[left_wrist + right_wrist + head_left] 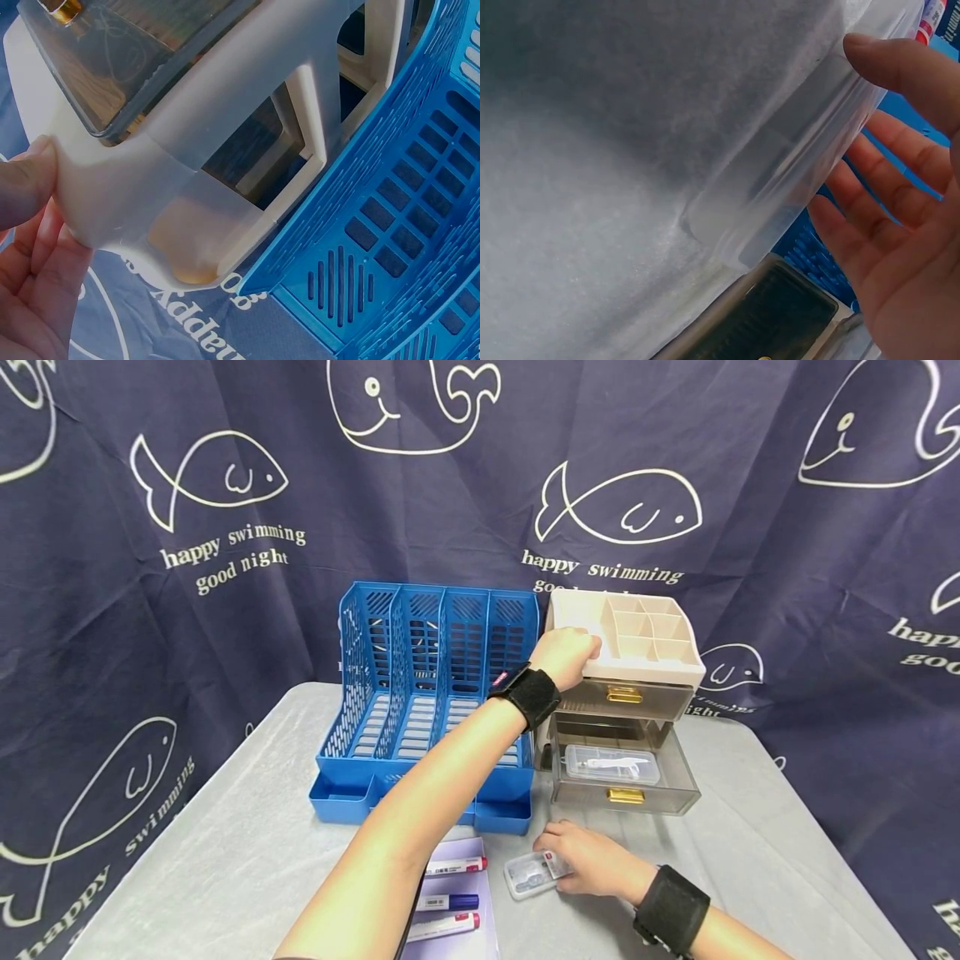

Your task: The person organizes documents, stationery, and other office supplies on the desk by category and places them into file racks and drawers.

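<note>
My left hand point(567, 656) grips the left edge of the cream top of a small drawer organizer point(637, 670); in the left wrist view its thumb and fingers pinch the rounded corner. The upper smoky drawer point(581, 697) is closed, while the lower drawer point(652, 799) is pulled out. Inside that drawer lies a clear case point(592, 753) with a white tool in it. On the table in front, my right hand point(592, 862) holds a small clear plastic box point(522, 878), thumb on one side and fingers on the other. Its contents are hard to make out.
A blue file rack point(416, 766) with several slots stands left of the organizer, close against it. Nearer, partly behind the left forearm, a pale purple tray point(486, 914) holds markers point(450, 902). A dark printed curtain point(450, 510) hangs behind the grey-covered table point(225, 835).
</note>
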Motion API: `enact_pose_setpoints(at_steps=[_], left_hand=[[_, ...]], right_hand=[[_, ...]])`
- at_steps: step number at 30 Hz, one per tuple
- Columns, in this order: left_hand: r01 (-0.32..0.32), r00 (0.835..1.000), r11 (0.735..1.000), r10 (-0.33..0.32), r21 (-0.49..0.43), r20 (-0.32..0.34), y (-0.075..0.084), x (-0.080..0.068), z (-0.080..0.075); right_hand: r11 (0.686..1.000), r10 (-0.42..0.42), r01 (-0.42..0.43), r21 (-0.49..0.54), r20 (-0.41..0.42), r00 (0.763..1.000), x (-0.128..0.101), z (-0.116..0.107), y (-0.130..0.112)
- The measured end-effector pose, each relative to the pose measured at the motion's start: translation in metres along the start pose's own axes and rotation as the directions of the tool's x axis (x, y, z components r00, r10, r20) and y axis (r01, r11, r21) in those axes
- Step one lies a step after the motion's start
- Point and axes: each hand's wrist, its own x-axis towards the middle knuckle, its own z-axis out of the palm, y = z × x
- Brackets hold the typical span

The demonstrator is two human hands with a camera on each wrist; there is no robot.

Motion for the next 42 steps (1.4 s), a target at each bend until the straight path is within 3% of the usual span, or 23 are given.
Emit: enact_pose_setpoints(at_steps=[10, 28, 42], left_hand=[[0.004, 1.0, 1.0, -0.004, -0.005, -0.001, 0.0, 0.001, 0.001], [0.006, 1.0, 1.0, -0.006, -0.002, -0.014, 0.001, 0.0, 0.001], [0.003, 1.0, 1.0, -0.003, -0.008, -0.025, 0.001, 0.0, 0.002]], right_hand=[[1.0, -0.005, 0.005, -0.025, 0.003, 1.0, 0.001, -0.01, -0.003], [0.998, -0.05, 0.047, -0.044, -0.051, 0.997, -0.008, -0.079, -0.032], [0.996, -0.08, 0.074, -0.058, -0.12, 0.99, -0.021, -0.117, -0.029]])
